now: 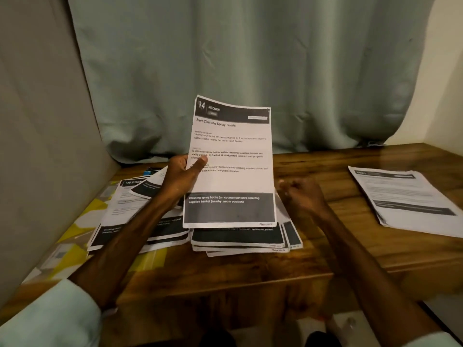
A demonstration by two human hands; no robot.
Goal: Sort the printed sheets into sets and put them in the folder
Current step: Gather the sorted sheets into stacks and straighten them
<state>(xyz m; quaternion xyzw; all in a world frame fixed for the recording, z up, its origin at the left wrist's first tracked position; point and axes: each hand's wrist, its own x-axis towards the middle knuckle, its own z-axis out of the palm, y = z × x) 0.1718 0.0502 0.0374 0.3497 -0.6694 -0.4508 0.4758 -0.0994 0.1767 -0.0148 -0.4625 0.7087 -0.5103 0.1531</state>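
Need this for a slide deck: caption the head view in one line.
Left hand holds up a Kitchen sheet above the loose pile; right hand, blurred, hovers beside it.

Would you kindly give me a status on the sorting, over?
Left grip holds sheet upright. Right grip curled, seemingly empty. Loose pile beneath; stack at right.

Printed sheet (230, 171) in left hand (179, 179)
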